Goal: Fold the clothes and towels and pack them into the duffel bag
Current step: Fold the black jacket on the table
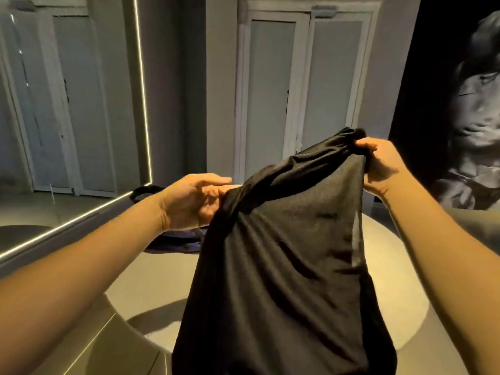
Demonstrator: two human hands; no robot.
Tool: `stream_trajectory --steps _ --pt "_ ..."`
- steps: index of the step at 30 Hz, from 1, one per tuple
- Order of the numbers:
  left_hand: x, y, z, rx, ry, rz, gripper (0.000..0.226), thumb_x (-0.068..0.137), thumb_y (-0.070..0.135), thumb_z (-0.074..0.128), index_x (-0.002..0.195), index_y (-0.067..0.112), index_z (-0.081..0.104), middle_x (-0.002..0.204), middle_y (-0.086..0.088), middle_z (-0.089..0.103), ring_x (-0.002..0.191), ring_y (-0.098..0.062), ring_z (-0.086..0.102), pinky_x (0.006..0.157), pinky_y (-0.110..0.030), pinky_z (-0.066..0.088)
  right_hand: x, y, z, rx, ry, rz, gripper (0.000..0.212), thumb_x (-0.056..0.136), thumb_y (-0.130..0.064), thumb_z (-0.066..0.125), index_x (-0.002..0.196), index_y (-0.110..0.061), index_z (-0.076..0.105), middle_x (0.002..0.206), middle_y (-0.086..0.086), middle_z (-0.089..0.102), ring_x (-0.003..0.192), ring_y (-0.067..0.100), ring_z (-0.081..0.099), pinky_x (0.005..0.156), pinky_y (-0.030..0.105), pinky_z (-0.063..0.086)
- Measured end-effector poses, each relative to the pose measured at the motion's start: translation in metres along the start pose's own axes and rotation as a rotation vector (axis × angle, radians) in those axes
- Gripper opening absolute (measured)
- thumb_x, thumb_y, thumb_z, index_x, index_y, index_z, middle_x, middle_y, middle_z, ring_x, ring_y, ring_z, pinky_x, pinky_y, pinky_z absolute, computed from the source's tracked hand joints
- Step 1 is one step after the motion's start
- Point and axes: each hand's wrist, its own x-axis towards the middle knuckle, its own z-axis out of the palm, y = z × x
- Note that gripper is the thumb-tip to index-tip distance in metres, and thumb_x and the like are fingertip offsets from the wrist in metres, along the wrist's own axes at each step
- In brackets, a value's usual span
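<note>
I hold a black garment up in the air in front of me. It hangs down past the bottom of the frame. My right hand grips its bunched top corner at the upper right. My left hand holds the other top edge at the centre left, lower than the right hand. Behind the left hand lies a dark duffel bag on the round table, with its strap sticking up. Most of the bag is hidden by my arm and the garment.
A round pale table stands below the garment. A large mirror with a lit edge fills the left wall. White double doors are straight ahead. A dark wall picture is on the right.
</note>
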Motion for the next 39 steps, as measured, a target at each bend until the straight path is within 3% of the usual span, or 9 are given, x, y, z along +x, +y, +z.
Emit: stream_trajectory --steps 9,12,16,20,26,32,34,37,39 --pt "0.002 0.075 -0.012 0.378 -0.306 0.099 0.051 0.062 0.029 0.097 0.072 -0.01 0.066 0.066 -0.016 0.061 0.059 -0.025 0.059 0.06 -0.03 0.048 0.013 0.009 0.002 0.123 -0.013 -0.025 0.016 0.097 -0.011 0.045 0.097 -0.01 0.061 0.083 0.006 0.065 0.078 0.018 0.063 0.067 0.03 0.059" --pt "0.008 0.103 -0.009 0.447 -0.278 0.145 0.027 0.07 0.024 0.09 0.063 0.008 0.069 0.06 -0.006 0.06 0.056 -0.014 0.059 0.059 -0.022 0.049 0.017 -0.007 0.002 0.079 -0.055 -0.052 0.019 0.099 -0.014 0.048 0.097 -0.013 0.067 0.083 0.003 0.071 0.075 0.017 0.069 0.072 0.031 0.059" --pt "0.031 0.104 -0.022 0.82 0.086 0.105 0.026 0.086 0.028 0.079 0.075 0.006 0.072 0.074 -0.014 0.059 0.067 -0.016 0.056 0.069 -0.03 0.051 0.037 -0.008 0.012 -0.48 0.029 0.035 0.02 0.087 -0.005 0.058 0.097 -0.009 0.076 0.101 0.014 0.074 0.097 0.034 0.07 0.09 0.044 0.057" --pt "0.043 0.093 -0.045 0.855 0.362 0.289 0.035 0.095 0.039 0.07 0.086 0.005 0.066 0.077 -0.003 0.06 0.076 -0.015 0.054 0.076 -0.036 0.043 0.049 -0.008 0.018 -0.338 0.214 -0.073 0.037 0.09 0.004 0.046 0.099 -0.015 0.076 0.102 0.013 0.074 0.094 0.031 0.069 0.074 0.034 0.055" --pt "0.038 0.052 -0.022 0.727 0.207 0.241 0.031 0.099 0.037 0.066 0.08 0.015 0.054 0.073 0.001 0.048 0.066 -0.01 0.044 0.064 -0.02 0.036 0.051 0.006 0.011 -0.342 0.452 -0.102 0.038 0.089 0.003 0.041 0.088 -0.017 0.073 0.08 0.005 0.063 0.072 0.024 0.059 0.063 0.027 0.049" --pt "0.047 -0.065 -0.014 0.807 -0.169 -0.197 0.027 0.082 0.018 0.085 0.096 0.021 0.062 0.093 0.013 0.069 0.086 -0.007 0.067 0.075 -0.023 0.055 0.056 0.05 -0.012 -0.347 0.544 -0.065 0.037 0.101 -0.006 0.045 0.135 0.002 0.058 0.094 0.004 0.064 0.082 0.014 0.063 0.045 0.011 0.041" --pt "0.044 -0.099 -0.017 0.857 -0.194 -0.295 0.038 0.078 0.03 0.087 0.108 0.018 0.067 0.105 0.006 0.073 0.097 -0.016 0.07 0.087 -0.036 0.058 0.054 0.075 -0.018 -0.468 0.566 0.022 0.035 0.1 -0.016 0.052 0.132 -0.002 0.058 0.124 0.011 0.065 0.116 0.024 0.064 0.057 0.007 0.046" --pt "0.04 -0.129 -0.024 0.811 -0.032 -0.229 0.04 0.074 0.034 0.088 0.087 0.003 0.065 0.08 -0.002 0.064 0.075 -0.015 0.059 0.072 -0.032 0.044 0.04 0.108 -0.024 -1.455 0.54 0.02 0.025 0.096 -0.025 0.062 0.12 -0.02 0.062 0.098 -0.004 0.059 0.115 0.016 0.063 0.085 0.018 0.048" --pt "0.04 -0.132 -0.026 0.739 0.306 -0.057 0.026 0.079 0.012 0.083 0.07 0.011 0.058 0.067 -0.003 0.057 0.063 -0.013 0.05 0.064 -0.029 0.036 0.036 0.124 -0.022 -1.421 0.481 -0.063 0.018 0.097 -0.02 0.059 0.115 -0.022 0.063 0.102 -0.005 0.061 0.11 0.015 0.063 0.085 0.018 0.05"
